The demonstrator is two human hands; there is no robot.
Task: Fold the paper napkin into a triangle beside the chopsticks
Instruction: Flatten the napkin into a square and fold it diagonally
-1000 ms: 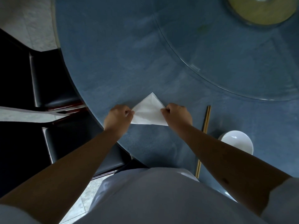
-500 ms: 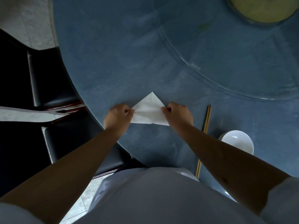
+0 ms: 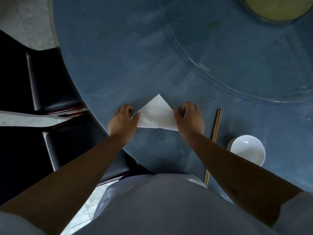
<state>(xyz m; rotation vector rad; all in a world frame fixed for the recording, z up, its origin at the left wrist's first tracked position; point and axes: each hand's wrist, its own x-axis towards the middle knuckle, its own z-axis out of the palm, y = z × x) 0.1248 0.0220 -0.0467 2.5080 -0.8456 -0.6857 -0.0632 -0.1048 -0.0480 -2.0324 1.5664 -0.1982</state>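
A white paper napkin (image 3: 156,113) lies on the blue table (image 3: 118,65) as a triangle, apex pointing away from me. My left hand (image 3: 122,120) pinches its left corner. My right hand (image 3: 190,117) pinches its right corner, fingers curled over the edge. A pair of wooden chopsticks (image 3: 214,131) lies to the right of the napkin, a hand's width away, partly hidden by my right forearm.
A white bowl (image 3: 246,150) sits right of the chopsticks. A glass turntable (image 3: 237,56) covers the table's far right, with a yellowish dish (image 3: 274,9) on it. Dark chairs (image 3: 55,92) stand at the left by the table edge.
Both hands have stayed on the napkin's corners. The right hand's fingers have spread a little over the right corner; the napkin lies nearly as before.
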